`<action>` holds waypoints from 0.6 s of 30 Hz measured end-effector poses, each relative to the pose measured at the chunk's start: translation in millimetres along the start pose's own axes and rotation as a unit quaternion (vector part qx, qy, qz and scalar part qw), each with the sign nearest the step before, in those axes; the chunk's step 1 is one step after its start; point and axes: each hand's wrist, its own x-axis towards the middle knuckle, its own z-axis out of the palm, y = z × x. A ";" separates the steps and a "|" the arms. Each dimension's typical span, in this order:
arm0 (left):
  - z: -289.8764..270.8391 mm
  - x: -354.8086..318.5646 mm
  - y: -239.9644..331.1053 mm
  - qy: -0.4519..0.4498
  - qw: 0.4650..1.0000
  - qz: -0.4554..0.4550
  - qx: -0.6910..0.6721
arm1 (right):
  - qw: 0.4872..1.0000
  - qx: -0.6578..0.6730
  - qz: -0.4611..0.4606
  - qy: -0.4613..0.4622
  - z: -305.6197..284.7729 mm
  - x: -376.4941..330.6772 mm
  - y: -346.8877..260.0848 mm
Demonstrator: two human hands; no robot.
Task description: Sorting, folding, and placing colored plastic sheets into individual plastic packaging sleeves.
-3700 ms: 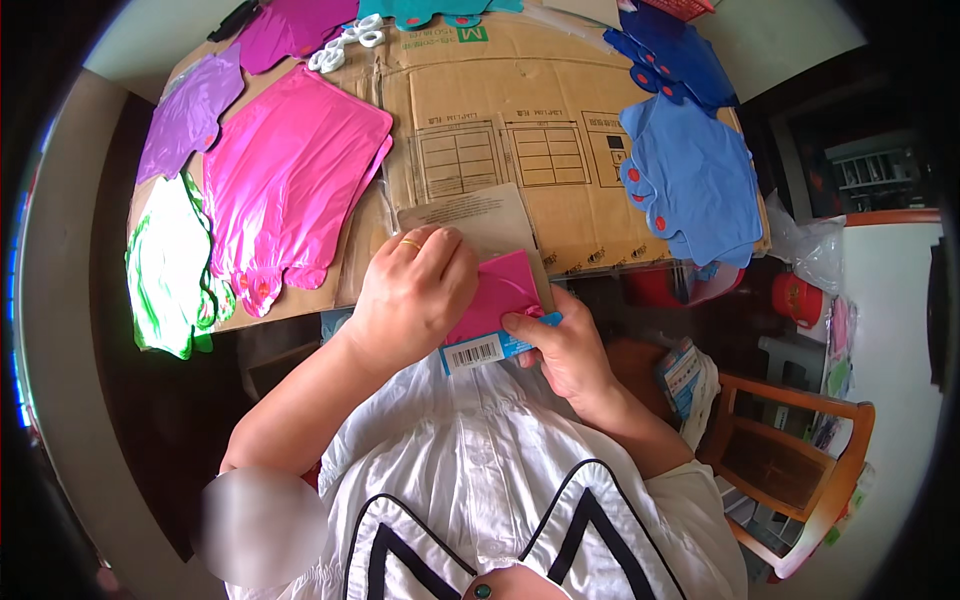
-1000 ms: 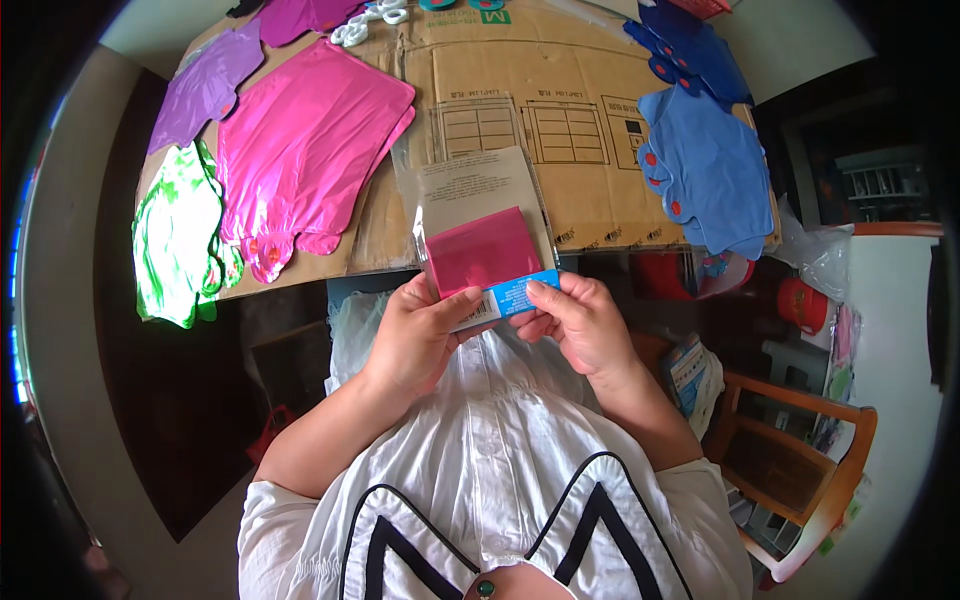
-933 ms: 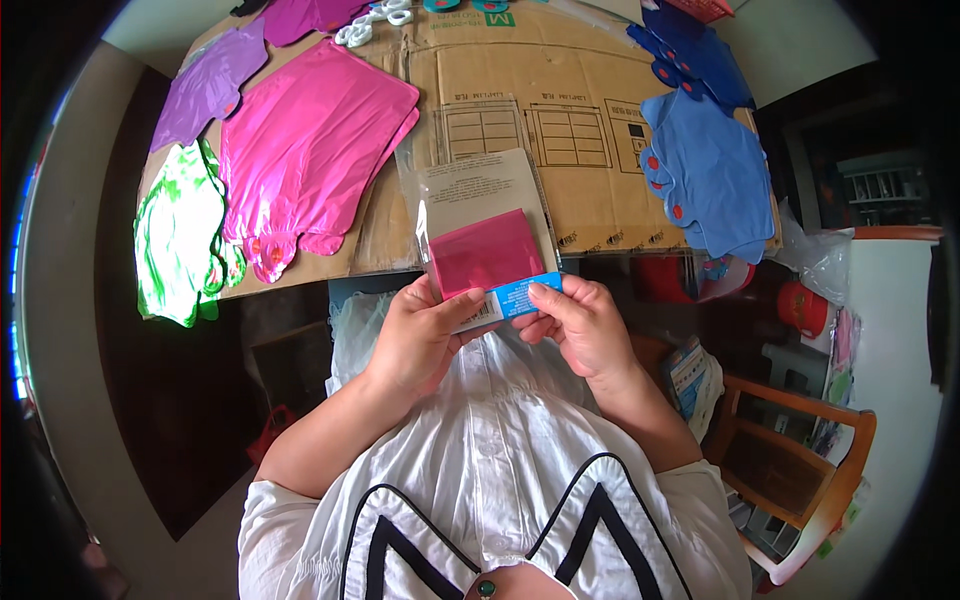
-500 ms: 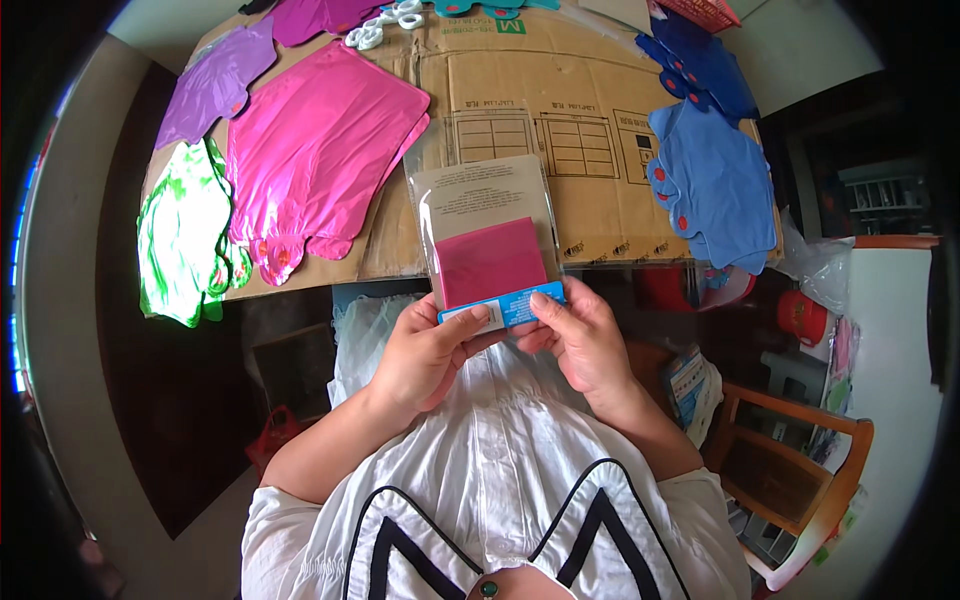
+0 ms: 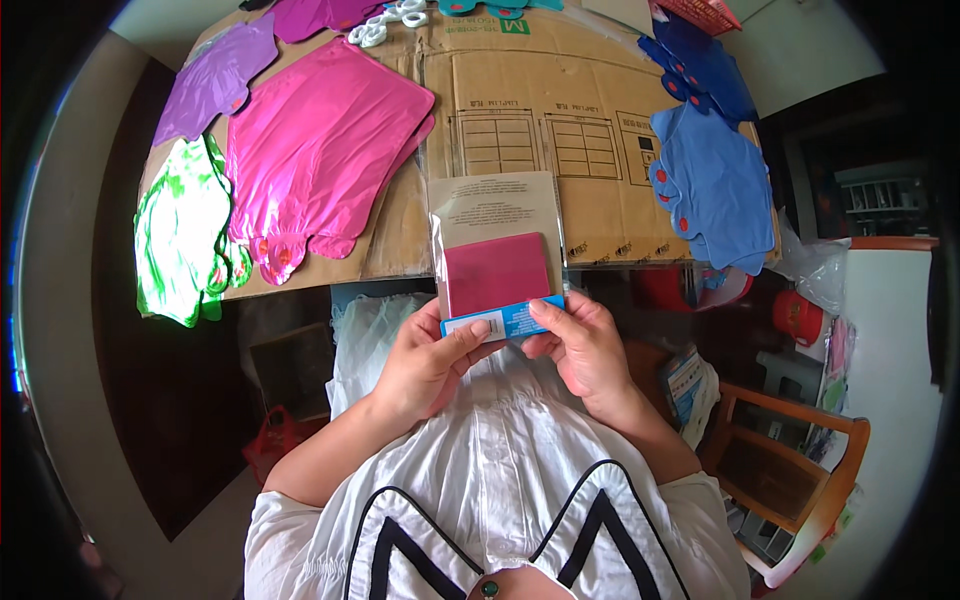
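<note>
Between my two hands is a clear plastic packet (image 5: 552, 215) holding a folded magenta sheet (image 5: 497, 272) and a pale printed card (image 5: 495, 205); a blue printed strip (image 5: 515, 318) runs along its near end. My left hand (image 5: 432, 352) grips the near left corner, thumb on top and fingers underneath. Opposite it, my right hand (image 5: 583, 350) pinches the near right corner the same way. The packet's far part overlaps the cardboard's near edge from my view. To its left lies a shiny pink foil piece (image 5: 325, 140) with a scalloped near end.
Flattened cardboard (image 5: 500, 75) covers the table. Green-and-white foil (image 5: 178, 225) and a purple piece (image 5: 215, 80) lie left; light blue (image 5: 715, 185) and dark blue pieces (image 5: 720, 75) lie right. White looped pieces (image 5: 370, 36) sit at the back. A wooden chair (image 5: 785, 460) stands at lower right.
The packet has shifted slightly right and nearer to me, its far end coming down a little. Both hands keep their hold on its near corners.
</note>
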 end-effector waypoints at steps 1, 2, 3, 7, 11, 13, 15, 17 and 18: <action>-2.4 0.4 -3.1 -0.003 1.000 0.006 0.001 | 1.000 -0.001 -0.002 0.001 0.8 -0.6 0.0; -4.6 0.7 -5.2 -0.007 1.000 0.012 0.002 | 1.000 -0.003 -0.004 0.001 1.6 -1.4 0.1; -6.8 1.0 -5.9 -0.001 1.000 0.010 0.006 | 1.000 0.001 -0.027 0.007 4.3 -1.6 0.8; -11.7 0.6 -5.2 0.017 0.999 -0.003 0.035 | 0.998 0.008 -0.068 0.007 5.9 -2.1 9.1; -7.0 -0.3 -2.6 0.044 0.996 -0.026 0.074 | 0.999 0.008 -0.035 0.003 0.6 -4.8 7.9; -9.9 -0.5 -5.6 0.059 0.993 -0.013 0.097 | 0.999 -0.009 -0.040 0.014 0.4 -5.0 9.2; -10.7 -0.5 -7.2 0.076 0.991 -0.006 0.112 | 0.999 -0.014 -0.044 0.018 0.2 -4.5 11.0; -9.7 -0.2 -8.2 0.097 0.988 -0.005 0.121 | 0.999 -0.007 -0.047 0.015 -0.1 -3.7 12.8; -9.5 -0.3 -7.6 0.101 0.986 -0.007 0.132 | 0.998 -0.013 -0.053 0.020 -0.1 -3.2 13.9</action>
